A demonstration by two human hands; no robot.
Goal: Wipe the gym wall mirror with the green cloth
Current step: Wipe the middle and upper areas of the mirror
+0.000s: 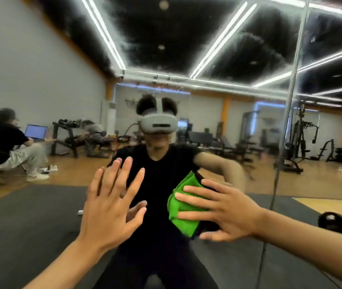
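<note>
The wall mirror (41,65) fills the head view and reflects the gym and me. My right hand (226,213) presses the folded green cloth (181,203) flat against the glass at centre right, fingers spread over it and pointing left. My left hand (111,203) rests flat on the mirror beside it, to the left, fingers apart and pointing up, holding nothing. The cloth's right part is hidden under my right palm.
A vertical seam (291,113) between mirror panels runs down the right side. The reflection shows a seated person with a laptop (35,132) at left, weight machines (299,140) at right, and black floor mats (30,226).
</note>
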